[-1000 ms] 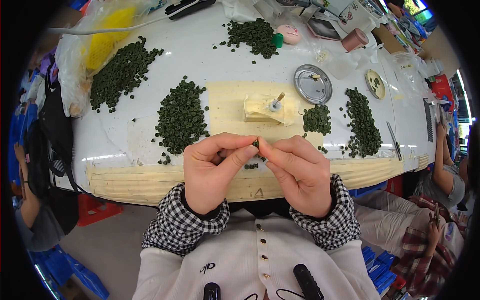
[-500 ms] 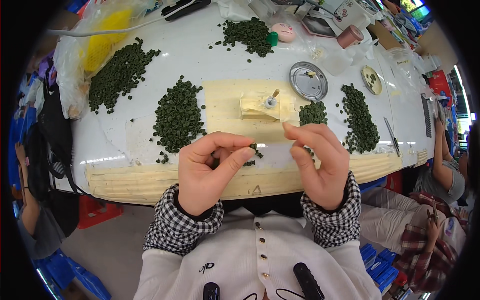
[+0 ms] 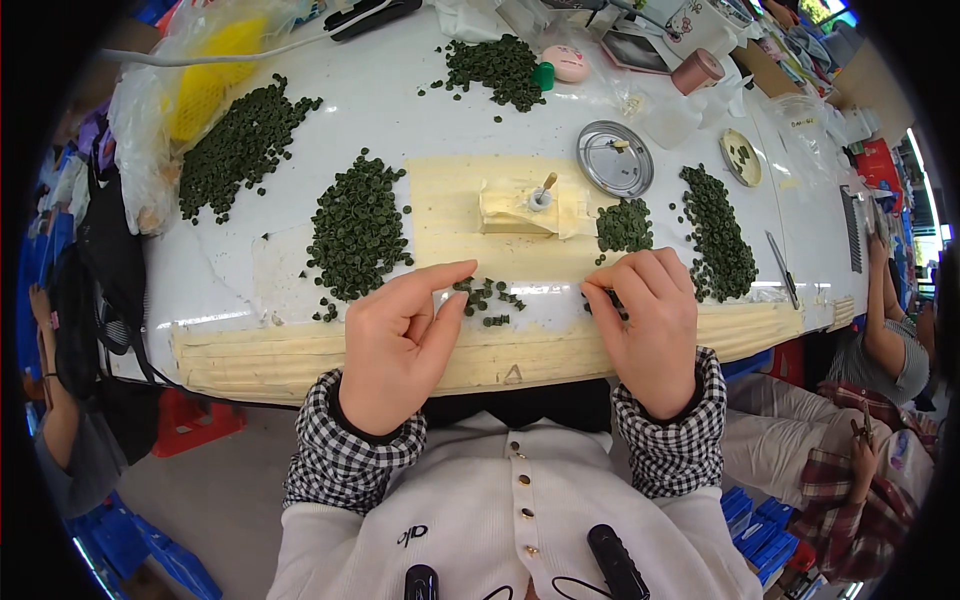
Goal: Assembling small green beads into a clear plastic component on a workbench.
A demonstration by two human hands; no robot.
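Note:
My left hand (image 3: 397,335) is above the near part of the table, thumb and forefinger apart, with nothing seen between them. Just off its fingertips lies a loose cluster of small dark green spool-like parts (image 3: 490,297). Farther right, my right hand (image 3: 645,325) has its fingertips drawn together, low over a few green pieces that it partly covers; whether it pinches one is hidden. A small pile of green pieces (image 3: 625,226) sits beyond this hand. Between the hands and farther back is a taped block (image 3: 515,212) with a short peg standing up from a white collar.
Larger piles of green parts lie at left (image 3: 357,225), far left (image 3: 240,150), back (image 3: 495,72) and right (image 3: 716,235). A round metal lid (image 3: 612,180), a yellowish dish (image 3: 741,158) and a slim knife-like tool (image 3: 783,270) are on the right. Other people sit at both sides.
My left hand has parted its fingers and drawn back left, and the piece it pinched is no longer in it. My right hand has lowered toward the table and closed its fingertips.

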